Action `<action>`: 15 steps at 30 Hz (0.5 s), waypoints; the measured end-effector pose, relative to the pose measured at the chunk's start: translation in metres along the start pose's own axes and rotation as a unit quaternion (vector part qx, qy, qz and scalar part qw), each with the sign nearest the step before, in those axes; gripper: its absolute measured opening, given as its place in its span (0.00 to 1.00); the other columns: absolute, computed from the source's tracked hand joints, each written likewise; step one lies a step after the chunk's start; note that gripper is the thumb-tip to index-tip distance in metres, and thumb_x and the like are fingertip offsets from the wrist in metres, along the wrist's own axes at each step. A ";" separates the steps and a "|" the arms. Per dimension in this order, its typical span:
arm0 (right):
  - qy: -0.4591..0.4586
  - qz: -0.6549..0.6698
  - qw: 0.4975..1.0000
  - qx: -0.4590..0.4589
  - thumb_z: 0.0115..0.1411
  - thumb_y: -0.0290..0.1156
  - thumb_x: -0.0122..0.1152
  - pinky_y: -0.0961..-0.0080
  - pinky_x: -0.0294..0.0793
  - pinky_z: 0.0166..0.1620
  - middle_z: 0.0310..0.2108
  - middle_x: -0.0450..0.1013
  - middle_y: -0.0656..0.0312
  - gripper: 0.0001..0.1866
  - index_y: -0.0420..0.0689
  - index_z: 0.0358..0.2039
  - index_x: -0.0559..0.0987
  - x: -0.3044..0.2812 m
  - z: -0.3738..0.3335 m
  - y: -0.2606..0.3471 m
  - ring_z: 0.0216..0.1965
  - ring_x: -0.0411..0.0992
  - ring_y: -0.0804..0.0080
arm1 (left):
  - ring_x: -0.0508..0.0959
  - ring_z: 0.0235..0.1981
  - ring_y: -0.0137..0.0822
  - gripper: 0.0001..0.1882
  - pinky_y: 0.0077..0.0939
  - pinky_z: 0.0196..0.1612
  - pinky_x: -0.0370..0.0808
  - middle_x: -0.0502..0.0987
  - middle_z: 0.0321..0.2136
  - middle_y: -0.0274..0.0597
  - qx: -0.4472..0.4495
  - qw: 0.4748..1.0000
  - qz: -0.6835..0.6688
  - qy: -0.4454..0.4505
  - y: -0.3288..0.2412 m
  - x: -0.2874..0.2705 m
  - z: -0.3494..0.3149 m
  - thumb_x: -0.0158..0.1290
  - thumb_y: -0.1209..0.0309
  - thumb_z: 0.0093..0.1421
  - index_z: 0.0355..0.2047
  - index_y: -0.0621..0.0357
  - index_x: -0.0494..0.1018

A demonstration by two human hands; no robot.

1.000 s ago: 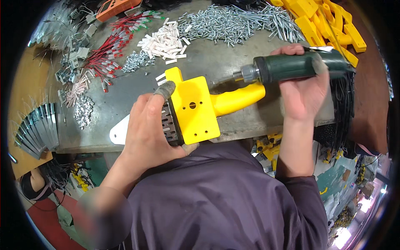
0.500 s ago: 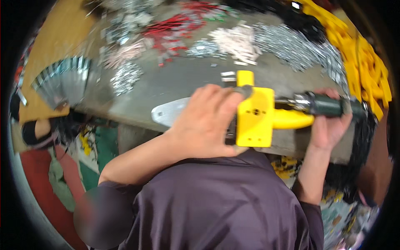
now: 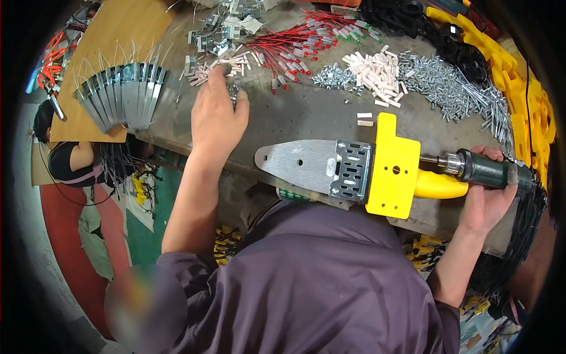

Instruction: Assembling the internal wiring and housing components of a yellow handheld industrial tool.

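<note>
Two bare hands work over a grey desk (image 3: pixel 277 121). The right hand (image 3: pixel 489 205) has its fingers wrapped around a dark green power driver (image 3: pixel 492 172), whose bit (image 3: pixel 433 159) points left toward a yellow housing (image 3: pixel 396 189). That housing lies at the desk's near edge, its handle (image 3: pixel 440 184) just beside the right fingers, its metal plate (image 3: pixel 300 166) extending left, apart from the left fingers. The left hand (image 3: pixel 219 121) is at a pile of small metal pieces (image 3: pixel 234 93), thumb and forefinger about it; whether they pinch any, I cannot tell.
</note>
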State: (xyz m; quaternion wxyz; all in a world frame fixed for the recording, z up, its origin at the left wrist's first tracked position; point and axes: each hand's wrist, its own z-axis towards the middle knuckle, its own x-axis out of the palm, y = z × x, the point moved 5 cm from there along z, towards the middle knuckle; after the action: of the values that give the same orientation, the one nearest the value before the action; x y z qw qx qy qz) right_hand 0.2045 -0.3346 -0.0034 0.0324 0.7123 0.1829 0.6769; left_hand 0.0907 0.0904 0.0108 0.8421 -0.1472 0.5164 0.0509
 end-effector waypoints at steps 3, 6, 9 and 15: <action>0.000 0.000 1.000 -0.007 0.53 0.24 0.60 0.57 0.53 0.64 0.37 0.63 0.55 0.18 0.33 0.41 0.64 0.003 -0.003 0.001 0.43 0.65 0.63 | 0.74 0.45 0.50 0.25 0.42 0.51 0.67 0.78 0.38 0.50 -0.024 0.999 0.000 0.033 -0.004 0.000 -0.004 0.52 0.71 0.54 0.52 0.63 0.62; 0.000 -0.004 1.000 -0.012 0.53 0.24 0.60 0.56 0.53 0.65 0.37 0.62 0.54 0.18 0.33 0.41 0.64 0.003 -0.004 0.002 0.44 0.64 0.62 | 0.74 0.44 0.50 0.25 0.41 0.49 0.69 0.77 0.39 0.50 -0.014 0.999 -0.022 0.020 -0.013 -0.002 -0.009 0.53 0.71 0.54 0.52 0.61 0.62; 0.000 -0.011 1.000 -0.012 0.53 0.24 0.60 0.56 0.52 0.65 0.37 0.62 0.54 0.18 0.33 0.41 0.64 0.003 -0.005 0.003 0.44 0.64 0.62 | 0.75 0.41 0.49 0.25 0.38 0.47 0.70 0.77 0.37 0.47 0.009 0.998 -0.035 0.057 -0.027 0.001 -0.009 0.54 0.75 0.53 0.52 0.60 0.62; -0.006 -0.011 1.000 -0.009 0.53 0.24 0.60 0.55 0.52 0.65 0.37 0.62 0.54 0.18 0.34 0.40 0.63 0.003 -0.006 0.004 0.44 0.63 0.62 | 0.76 0.36 0.50 0.19 0.43 0.41 0.71 0.76 0.35 0.50 0.006 0.990 -0.089 0.110 -0.038 0.009 0.001 0.51 0.81 0.54 0.46 0.61 0.63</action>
State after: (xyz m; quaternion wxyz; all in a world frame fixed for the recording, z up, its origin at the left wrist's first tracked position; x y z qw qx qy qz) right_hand 0.1996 -0.3385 0.0006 0.0474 0.7138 0.1840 0.6741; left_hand 0.1051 0.0540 0.0104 0.7822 -0.1916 0.5912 -0.0437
